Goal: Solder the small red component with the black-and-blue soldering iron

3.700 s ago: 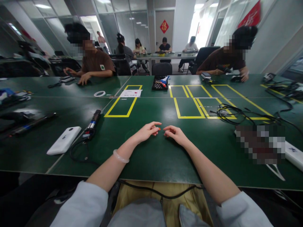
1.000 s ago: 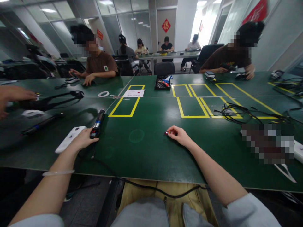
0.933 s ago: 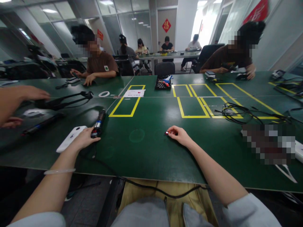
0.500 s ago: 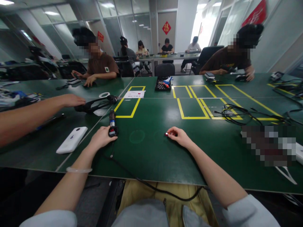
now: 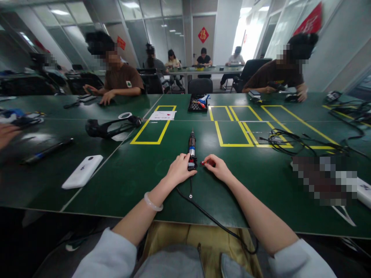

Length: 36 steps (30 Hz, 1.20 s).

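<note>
My left hand (image 5: 181, 168) is closed around the lower body of a corded electric screwdriver (image 5: 191, 148), which lies over the table with its thin tip pointing away from me. The tool has a dark front, a silver and blue band and a red part near my thumb. A black cable and a small ring on a thin lead trail from its rear end. Just to the right, my right hand (image 5: 217, 166) pinches a small red piece (image 5: 202, 163) between thumb and fingertips, close to the screwdriver but apart from it. What kind of piece it is cannot be made out.
On the green table (image 5: 139, 197) are a white phone-like device (image 5: 82, 172), a black strap-like frame (image 5: 111, 129), a dark rod-shaped tool (image 5: 48, 150), a black tray (image 5: 198, 103), yellow tape outlines and coiled black cables (image 5: 279, 137). A co-worker's hand (image 5: 7, 134) shows at far left.
My left hand has carried the screwdriver rightward, close to my right hand, which stays put with the red piece. The co-worker's arm at left has drawn back from the black frame.
</note>
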Available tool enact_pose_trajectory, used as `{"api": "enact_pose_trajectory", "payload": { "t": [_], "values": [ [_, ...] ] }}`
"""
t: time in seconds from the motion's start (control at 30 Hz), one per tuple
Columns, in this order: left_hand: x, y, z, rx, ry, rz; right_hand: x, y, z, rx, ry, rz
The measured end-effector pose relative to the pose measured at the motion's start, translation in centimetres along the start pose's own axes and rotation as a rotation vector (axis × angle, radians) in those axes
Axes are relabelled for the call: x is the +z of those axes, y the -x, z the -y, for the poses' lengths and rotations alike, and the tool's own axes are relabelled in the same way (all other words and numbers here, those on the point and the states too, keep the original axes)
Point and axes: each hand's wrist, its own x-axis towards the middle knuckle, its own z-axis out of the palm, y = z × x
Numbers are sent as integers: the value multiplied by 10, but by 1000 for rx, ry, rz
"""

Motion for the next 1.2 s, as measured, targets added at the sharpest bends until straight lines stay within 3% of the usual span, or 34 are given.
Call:
{"api": "enact_pose_trajectory", "payload": {
  "t": [0.13,0.4,0.83,1.2],
  "values": [
    [10,-3,-16,61,35,0,-1,1,-4,-17,41,-14],
    [15,-3,-16,78,34,-23,-4,-1,0,3,77,6],
    [21,-20,-42,-81,-66,-100,-6,1,7,94,112,-122],
    [17,-14,-24,-64,-114,-116,-2,2,4,110,-119,-39]
  ]
}}
